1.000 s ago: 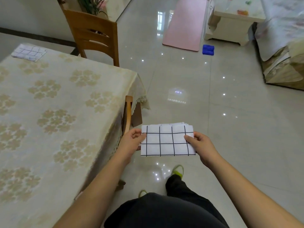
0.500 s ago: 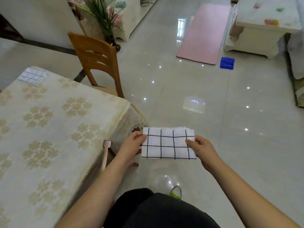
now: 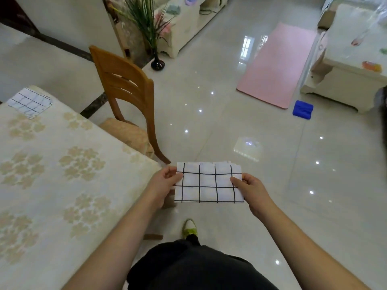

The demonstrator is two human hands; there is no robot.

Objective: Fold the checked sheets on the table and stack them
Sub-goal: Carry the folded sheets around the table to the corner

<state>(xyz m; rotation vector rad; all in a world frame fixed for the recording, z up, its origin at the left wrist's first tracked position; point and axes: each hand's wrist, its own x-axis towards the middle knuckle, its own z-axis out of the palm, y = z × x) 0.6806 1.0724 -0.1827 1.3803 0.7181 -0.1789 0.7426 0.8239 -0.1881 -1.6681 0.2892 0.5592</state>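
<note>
A folded white sheet with a black check (image 3: 208, 183) hangs in the air over the floor, just right of the table's corner. My left hand (image 3: 163, 184) pinches its left edge and my right hand (image 3: 250, 190) pinches its right edge, thumbs on top. Another folded checked sheet (image 3: 29, 102) lies at the far left corner of the table (image 3: 62, 174), which wears a cream cloth with a flower pattern.
A wooden chair (image 3: 129, 101) stands at the table's far side. Beyond it a potted plant in a dark vase (image 3: 157, 63). On the shiny tiled floor lie a pink mat (image 3: 276, 68) and a blue cloth (image 3: 302, 109). A cream low table (image 3: 343, 84) stands at right.
The view has tilted up and turned, so the table shifted left and more of the room shows. Both hands keep the same hold on the folded sheet.
</note>
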